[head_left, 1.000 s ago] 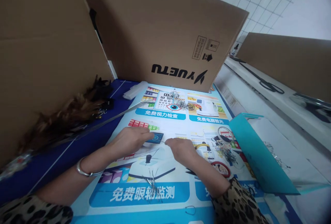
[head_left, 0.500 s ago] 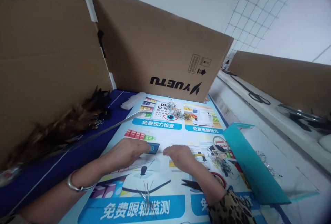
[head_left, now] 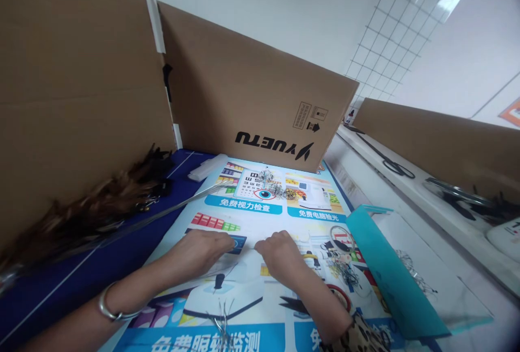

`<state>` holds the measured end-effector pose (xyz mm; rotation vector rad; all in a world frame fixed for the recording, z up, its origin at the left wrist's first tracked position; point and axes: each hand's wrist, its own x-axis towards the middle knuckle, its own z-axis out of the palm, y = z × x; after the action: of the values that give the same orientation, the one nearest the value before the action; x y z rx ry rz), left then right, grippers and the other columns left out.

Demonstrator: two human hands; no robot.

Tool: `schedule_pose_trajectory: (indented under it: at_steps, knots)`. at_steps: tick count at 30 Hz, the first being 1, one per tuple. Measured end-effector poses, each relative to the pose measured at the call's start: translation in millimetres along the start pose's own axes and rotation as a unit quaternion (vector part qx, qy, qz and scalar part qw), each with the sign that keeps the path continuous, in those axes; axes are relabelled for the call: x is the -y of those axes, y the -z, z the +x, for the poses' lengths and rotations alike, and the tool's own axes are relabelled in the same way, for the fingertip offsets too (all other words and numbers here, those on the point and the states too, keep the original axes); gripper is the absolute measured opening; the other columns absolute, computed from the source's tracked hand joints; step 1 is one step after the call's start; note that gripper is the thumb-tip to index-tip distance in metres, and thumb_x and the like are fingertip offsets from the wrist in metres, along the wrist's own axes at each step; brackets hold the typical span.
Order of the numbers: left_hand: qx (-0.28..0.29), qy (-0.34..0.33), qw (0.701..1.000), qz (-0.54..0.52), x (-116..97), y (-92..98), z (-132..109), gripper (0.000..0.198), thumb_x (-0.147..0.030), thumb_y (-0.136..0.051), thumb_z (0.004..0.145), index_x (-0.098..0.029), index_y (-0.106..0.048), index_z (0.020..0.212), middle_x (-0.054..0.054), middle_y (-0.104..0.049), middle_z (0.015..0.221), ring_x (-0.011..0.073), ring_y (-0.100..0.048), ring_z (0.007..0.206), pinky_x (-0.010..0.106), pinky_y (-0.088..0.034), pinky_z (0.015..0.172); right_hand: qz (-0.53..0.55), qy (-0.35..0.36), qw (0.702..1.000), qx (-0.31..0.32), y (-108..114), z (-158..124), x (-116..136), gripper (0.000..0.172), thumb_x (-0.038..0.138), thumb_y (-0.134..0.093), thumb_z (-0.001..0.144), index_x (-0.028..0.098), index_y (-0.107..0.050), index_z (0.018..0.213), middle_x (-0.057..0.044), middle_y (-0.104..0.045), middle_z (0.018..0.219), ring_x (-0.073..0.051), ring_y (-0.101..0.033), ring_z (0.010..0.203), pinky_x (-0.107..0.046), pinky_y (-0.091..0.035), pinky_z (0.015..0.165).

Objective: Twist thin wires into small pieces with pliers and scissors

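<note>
My left hand (head_left: 209, 249) is closed in a pinch above the printed poster sheet (head_left: 260, 216). Facing it across a small gap, my right hand (head_left: 280, 257) is pinched too. Whatever lies between the fingertips is too fine to make out. Nearer to me, a loose bunch of thin silvery wires (head_left: 222, 322) rests on the sheet. Scissors (head_left: 294, 304) with dark blades lie partly under my right forearm. Beyond that wrist is a tangle of thin wire pieces (head_left: 345, 272). More small wire clusters (head_left: 272, 185) sit farther back on the sheet.
Tall cardboard panels (head_left: 252, 86) stand at the back and left. Brown feathers (head_left: 93, 206) and long thin silvery strands (head_left: 182, 204) lie on the blue cloth (head_left: 77, 281). At right are a teal-edged box (head_left: 394, 271) holding wire pieces and a white ledge (head_left: 377, 151) with dark tools.
The camera view has tilted up slightly, so the scene sits a little lower. Both hands stay pinched close together, with only a slight shift.
</note>
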<state>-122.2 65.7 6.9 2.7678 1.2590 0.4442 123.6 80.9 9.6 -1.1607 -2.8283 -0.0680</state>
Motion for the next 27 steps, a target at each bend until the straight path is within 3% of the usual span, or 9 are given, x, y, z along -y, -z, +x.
schedule_pose_trajectory:
  at_steps: [7,17,27]
  knots:
    - [0.001,0.009,1.000,0.016,-8.8,-3.5,1.4,0.017,-0.015,-0.041,0.085,-0.020,-0.054,0.078,-0.001,-0.062,0.066,0.0152,-0.055,0.058,0.026,-0.026,0.052,0.014,-0.017,0.997,-0.078,-6.8,-4.6,13.4,0.034,0.018,-0.041,0.089,0.028,-0.050,0.120,-0.003,-0.062,0.087,-0.015,-0.056,0.080,-0.024,-0.039,0.065]
    - [0.014,-0.002,0.999,-0.032,-14.0,-12.7,1.4,0.016,-0.013,-0.041,0.084,-0.021,-0.054,0.079,0.001,-0.062,0.071,0.0166,-0.055,0.063,0.028,-0.032,0.053,-0.006,0.029,0.993,-0.111,-8.1,-7.3,15.7,0.027,0.019,-0.039,0.091,0.029,-0.056,0.109,0.000,-0.056,0.070,-0.012,-0.051,0.066,-0.023,-0.032,0.056]
    - [0.031,0.030,0.999,-0.010,-30.8,-3.2,4.5,0.020,-0.013,-0.036,0.085,-0.021,-0.050,0.074,-0.001,-0.061,0.069,0.0154,-0.055,0.061,0.025,-0.029,0.052,-0.007,-0.005,0.989,-0.145,-10.5,-10.0,16.0,0.027,0.018,-0.041,0.088,0.031,-0.057,0.107,0.001,-0.056,0.070,-0.013,-0.051,0.065,-0.025,-0.027,0.054]
